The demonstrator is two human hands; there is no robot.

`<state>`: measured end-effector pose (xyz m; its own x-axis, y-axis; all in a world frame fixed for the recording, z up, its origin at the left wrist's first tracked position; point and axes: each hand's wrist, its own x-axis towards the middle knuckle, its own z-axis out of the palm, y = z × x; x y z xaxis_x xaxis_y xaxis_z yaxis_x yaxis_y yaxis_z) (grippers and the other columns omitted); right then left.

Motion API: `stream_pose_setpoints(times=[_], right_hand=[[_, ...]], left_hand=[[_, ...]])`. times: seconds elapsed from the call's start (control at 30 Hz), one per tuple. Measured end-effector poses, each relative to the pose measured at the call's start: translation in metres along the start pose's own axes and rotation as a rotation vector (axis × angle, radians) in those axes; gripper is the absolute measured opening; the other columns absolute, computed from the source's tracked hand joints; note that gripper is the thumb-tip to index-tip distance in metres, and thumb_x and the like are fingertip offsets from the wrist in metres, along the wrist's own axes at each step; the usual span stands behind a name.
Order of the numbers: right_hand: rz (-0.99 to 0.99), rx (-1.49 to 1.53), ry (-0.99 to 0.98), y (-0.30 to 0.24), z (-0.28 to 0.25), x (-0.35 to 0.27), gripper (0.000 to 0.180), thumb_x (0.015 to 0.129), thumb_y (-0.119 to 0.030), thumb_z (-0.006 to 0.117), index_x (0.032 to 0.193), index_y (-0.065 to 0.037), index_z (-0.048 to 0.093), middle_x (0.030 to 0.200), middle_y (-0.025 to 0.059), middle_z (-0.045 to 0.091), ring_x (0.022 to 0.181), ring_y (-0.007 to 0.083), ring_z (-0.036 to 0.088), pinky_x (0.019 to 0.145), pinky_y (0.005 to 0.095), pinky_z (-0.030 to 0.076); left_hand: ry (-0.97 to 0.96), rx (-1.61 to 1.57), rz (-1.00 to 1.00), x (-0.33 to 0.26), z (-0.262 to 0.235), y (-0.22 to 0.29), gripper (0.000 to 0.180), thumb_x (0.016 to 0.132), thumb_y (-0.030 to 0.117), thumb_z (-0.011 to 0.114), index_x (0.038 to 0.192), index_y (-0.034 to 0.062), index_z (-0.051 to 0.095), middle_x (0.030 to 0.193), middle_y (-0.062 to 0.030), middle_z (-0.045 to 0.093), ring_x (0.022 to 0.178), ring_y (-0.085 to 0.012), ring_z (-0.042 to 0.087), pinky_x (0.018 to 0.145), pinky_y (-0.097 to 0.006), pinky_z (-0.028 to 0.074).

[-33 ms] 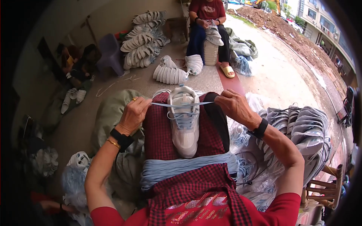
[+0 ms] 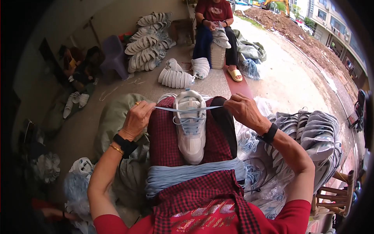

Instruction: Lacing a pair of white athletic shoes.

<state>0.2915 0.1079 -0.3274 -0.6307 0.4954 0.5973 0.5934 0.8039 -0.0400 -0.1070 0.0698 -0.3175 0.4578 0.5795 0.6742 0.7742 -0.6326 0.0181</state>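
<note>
White sneaker (image 2: 191,132) on the lap: left hand (image 2: 137,119) at 9 o'clock and right hand (image 2: 243,111) at 3 o'clock each pinch the pale-blue lace (image 2: 187,109) taut.

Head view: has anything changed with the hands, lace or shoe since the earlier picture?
Nothing visibly changed. The left hand and right hand hold the pale blue lace stretched taut across the white shoe on the lap, as before.

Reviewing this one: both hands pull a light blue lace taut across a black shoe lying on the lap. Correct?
Not quite. The head view shows the shoe is white, not black. The left hand and right hand do pull the light blue lace taut across it on the lap.
</note>
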Motion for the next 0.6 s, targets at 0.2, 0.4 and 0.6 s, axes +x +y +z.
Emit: stream_pose_setpoints(times=[0.2,0.4,0.6], right_hand=[[0.136,-0.041,0.132,-0.007,-0.002,0.017,0.024,0.085,-0.004,0.067,0.109,-0.008,0.068,0.103,0.0104,0.065,0.092,0.0292,0.061,0.077,0.039,0.053],[-0.28,0.108,-0.116,-0.078,0.018,0.069,0.021,0.079,-0.002,0.063,0.1,-0.001,0.065,0.106,0.0109,0.059,0.096,0.0274,0.061,0.075,0.0376,0.056],[-0.182,-0.091,-0.211,-0.069,0.05,0.086,0.01,0.081,-0.003,0.059,0.087,0.004,0.062,0.099,0.0155,0.056,0.092,0.029,0.064,0.067,0.0375,0.057]], left_hand=[[0.053,0.046,0.04,0.02,-0.022,0.006,0.022,0.083,-0.003,0.067,0.104,0.0021,0.067,0.082,-0.0133,0.06,0.078,-0.0336,0.061,0.068,-0.042,0.049],[0.11,0.148,0.227,0.095,-0.031,0.042,0.024,0.081,0.0,0.07,0.105,0.0027,0.068,0.084,-0.0107,0.061,0.079,-0.03,0.062,0.071,-0.04,0.05],[0.071,0.179,0.203,0.088,-0.022,0.039,0.02,0.083,0.005,0.068,0.103,0.0019,0.067,0.083,-0.0117,0.059,0.079,-0.0308,0.061,0.07,-0.041,0.05]])
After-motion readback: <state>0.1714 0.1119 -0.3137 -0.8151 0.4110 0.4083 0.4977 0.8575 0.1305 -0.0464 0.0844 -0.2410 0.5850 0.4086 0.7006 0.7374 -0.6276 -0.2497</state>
